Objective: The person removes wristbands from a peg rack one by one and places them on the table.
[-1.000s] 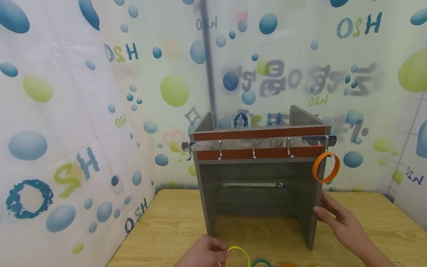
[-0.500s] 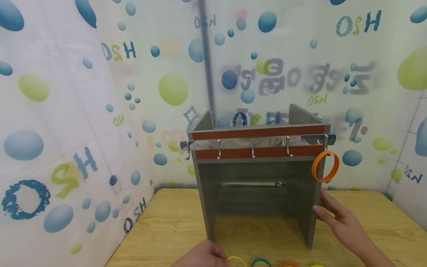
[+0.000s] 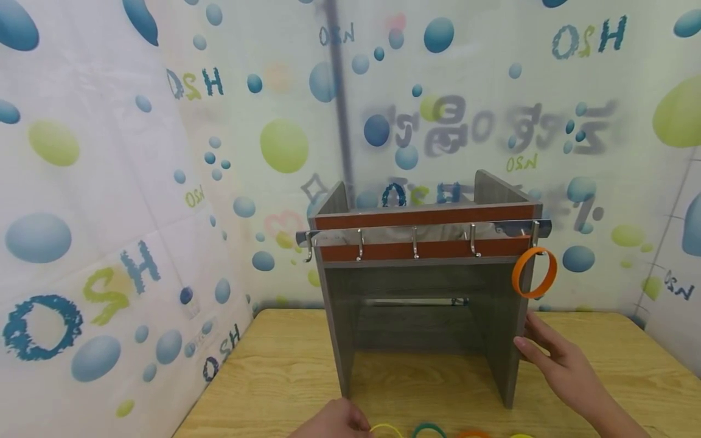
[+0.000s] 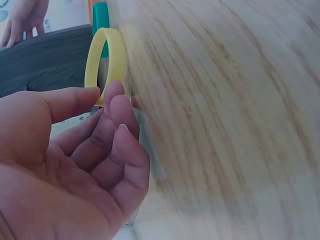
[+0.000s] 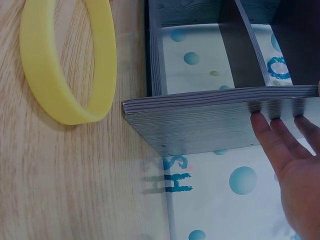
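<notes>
My left hand [image 3: 335, 420] is low in the head view, by the near left foot of a grey wooden stand [image 3: 515, 365]. Its thumb and index finger pinch the lower end of a thin yellow silicone wristband [image 4: 119, 52], close over the table. The other fingers curl loosely. At the stand's right side panel, my right hand [image 3: 566, 368] has its thumb at the front edge. In the right wrist view its straight fingers [image 5: 277, 145] press on the panel's outer face. An orange wristband [image 3: 516, 281] hangs from the rightmost hook of the metal hook rail [image 3: 443, 233].
Along the near table [image 3: 263, 371] lie a green wristband [image 3: 429, 426], an orange band [image 3: 472, 434] and another yellow wristband [image 5: 37, 80]. The rail's other hooks [image 3: 415, 244] carry nothing. A bubble-printed curtain [image 3: 274, 79] stands behind and to the left.
My left hand has lowered the yellow wristband toward the table at the bottom of the view. The right hand stays at the side panel; the head view has shifted slightly.
</notes>
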A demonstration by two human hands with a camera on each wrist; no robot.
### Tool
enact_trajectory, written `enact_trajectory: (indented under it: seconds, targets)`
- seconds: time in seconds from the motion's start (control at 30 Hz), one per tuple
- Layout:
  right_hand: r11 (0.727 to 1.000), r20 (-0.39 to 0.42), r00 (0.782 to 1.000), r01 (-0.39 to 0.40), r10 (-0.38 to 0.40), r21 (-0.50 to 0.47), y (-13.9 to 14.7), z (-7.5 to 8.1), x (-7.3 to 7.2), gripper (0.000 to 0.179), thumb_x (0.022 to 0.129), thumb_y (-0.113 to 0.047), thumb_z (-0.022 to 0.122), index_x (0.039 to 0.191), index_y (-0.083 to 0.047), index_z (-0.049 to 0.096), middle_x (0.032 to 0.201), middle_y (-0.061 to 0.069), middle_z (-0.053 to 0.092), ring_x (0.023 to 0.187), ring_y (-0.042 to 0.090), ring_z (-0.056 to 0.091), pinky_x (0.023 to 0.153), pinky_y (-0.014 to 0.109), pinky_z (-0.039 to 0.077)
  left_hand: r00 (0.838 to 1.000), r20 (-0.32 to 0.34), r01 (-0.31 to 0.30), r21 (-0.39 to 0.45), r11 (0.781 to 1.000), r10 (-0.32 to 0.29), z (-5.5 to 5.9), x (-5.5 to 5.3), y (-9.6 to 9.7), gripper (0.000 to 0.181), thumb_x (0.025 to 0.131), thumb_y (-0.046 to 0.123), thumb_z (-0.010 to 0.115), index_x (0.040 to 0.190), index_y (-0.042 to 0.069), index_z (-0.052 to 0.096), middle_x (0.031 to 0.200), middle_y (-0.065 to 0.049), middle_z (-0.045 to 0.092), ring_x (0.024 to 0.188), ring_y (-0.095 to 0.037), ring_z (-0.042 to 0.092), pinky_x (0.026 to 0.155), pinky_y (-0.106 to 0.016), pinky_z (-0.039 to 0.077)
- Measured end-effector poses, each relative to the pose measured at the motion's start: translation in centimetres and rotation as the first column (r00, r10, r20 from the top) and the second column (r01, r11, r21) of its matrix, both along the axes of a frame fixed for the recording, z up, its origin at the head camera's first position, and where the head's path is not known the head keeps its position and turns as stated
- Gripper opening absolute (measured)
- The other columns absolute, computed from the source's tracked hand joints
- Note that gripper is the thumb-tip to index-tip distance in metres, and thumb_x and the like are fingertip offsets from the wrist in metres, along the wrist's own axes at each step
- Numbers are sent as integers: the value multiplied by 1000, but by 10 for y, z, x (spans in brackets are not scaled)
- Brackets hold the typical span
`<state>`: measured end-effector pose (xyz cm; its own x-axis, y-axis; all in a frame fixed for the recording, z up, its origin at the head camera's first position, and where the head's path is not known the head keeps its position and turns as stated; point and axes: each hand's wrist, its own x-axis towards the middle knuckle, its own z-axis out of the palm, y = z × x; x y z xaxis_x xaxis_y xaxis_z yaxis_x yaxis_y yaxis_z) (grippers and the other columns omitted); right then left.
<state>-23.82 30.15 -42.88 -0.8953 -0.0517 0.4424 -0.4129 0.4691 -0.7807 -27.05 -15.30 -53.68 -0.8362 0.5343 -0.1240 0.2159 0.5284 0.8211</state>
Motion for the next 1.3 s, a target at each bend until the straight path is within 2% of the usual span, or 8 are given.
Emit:
enact_trajectory:
  seconds: [0.2, 0.43, 0.7, 0.8, 0.87, 1.03, 1.13, 1.3]
  targets:
    - [1000, -21, 1000, -9, 9, -1, 0, 0, -1, 66, 110, -17, 60, 167, -7, 29, 137, -47, 41, 118, -30, 47, 79, 19, 62, 1000, 13, 8, -19, 1000, -8, -17, -14, -4, 10, 91, 32, 84, 85, 23, 83, 76, 9, 78, 71, -8, 72, 67, -25, 58]
    - [1000, -22, 1000, -4, 4, 5, 0, 0, -1, 65, 110, -17, 60, 167, -8, 30, 136, -47, 42, 117, -29, 48, 79, 18, 62, 996, 81, -25, -49, 998, 29, -18, -18, -4, 14, 87, 34, 88, 90, 22, 82, 83, 6, 79, 79, -13, 74, 73, -32, 61]
    - [1000, -54, 998, -21, 21, -6, 0, 0, -1, 64, 110, -13, 59, 167, -6, 31, 137, -46, 44, 118, -28, 50, 79, 19, 62, 999, 45, -25, -53, 998, 27, -14, -15, -5, 12, 87, 33, 88, 90, 23, 82, 82, 9, 79, 78, -8, 73, 72, -30, 61]
    - [1000, -53, 998, -21, 21, -11, 0, -1, -2, 64, 110, -13, 60, 166, -4, 31, 137, -46, 44, 118, -28, 50, 79, 18, 62, 1000, -10, -18, -67, 998, 17, 4, -3, -2, 7, 89, 31, 84, 89, 24, 83, 79, 12, 77, 73, -3, 70, 68, -24, 58]
    - [1000, -46, 999, -18, 17, -13, 0, -1, -2, 64, 110, -14, 60, 166, -4, 31, 136, -47, 43, 118, -28, 49, 79, 18, 62, 999, -37, -16, -93, 996, 13, 25, 9, 3, 7, 91, 28, 80, 89, 21, 83, 78, 13, 76, 71, -2, 68, 66, -23, 56]
    - [1000, -26, 1000, -4, 3, -9, 0, -2, -1, 65, 110, -17, 60, 167, -6, 31, 135, -47, 42, 117, -29, 48, 79, 18, 62, 996, -45, -79, -106, 991, 75, 83, 40, 20, 8, 91, 17, 76, 88, 13, 82, 78, 6, 76, 70, -7, 66, 66, -27, 55]
    - [1000, -22, 1000, 3, -4, -6, 0, -1, 0, 65, 110, -17, 60, 167, -6, 31, 135, -47, 42, 116, -29, 48, 79, 18, 62, 992, -60, -112, -94, 989, 107, 102, 50, 29, 8, 90, 15, 76, 88, 12, 83, 80, 6, 77, 72, -7, 65, 67, -27, 55]
    - [1000, -14, 1000, 9, -9, 1, -1, 0, 1, 65, 110, -19, 60, 167, -8, 31, 134, -48, 42, 116, -30, 48, 79, 19, 62, 994, -31, -109, -91, 990, 107, 118, 49, 41, 11, 93, 15, 74, 94, 12, 84, 86, 6, 78, 76, -9, 64, 72, -29, 55]
